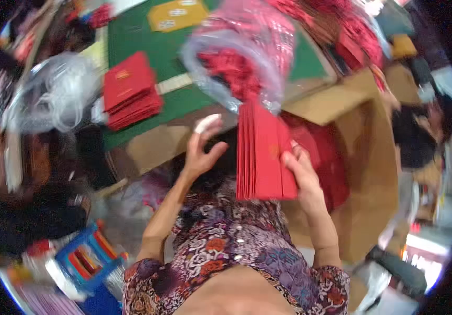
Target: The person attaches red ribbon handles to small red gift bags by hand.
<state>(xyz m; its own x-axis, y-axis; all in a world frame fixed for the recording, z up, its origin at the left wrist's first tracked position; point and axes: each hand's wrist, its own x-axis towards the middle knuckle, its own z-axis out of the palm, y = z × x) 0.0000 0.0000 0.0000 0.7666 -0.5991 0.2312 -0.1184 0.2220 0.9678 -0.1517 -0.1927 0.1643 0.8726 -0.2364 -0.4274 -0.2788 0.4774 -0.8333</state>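
My right hand grips a stack of red envelopes, which stands upright with its folded edges facing left. My left hand is apart from the stack, to its left, fingers spread and nothing in it. White tape or a cover wraps one of its fingertips. Just beyond the stack lies a clear plastic bag, its mouth toward me and red material inside. Another pile of red envelopes with gold print rests on the green table mat to the left.
An open cardboard box with red contents stands at my right. A bundle of clear plastic sits at the left. A yellow card lies on the mat's far side. A blue and orange item is at lower left. Another person shows at right.
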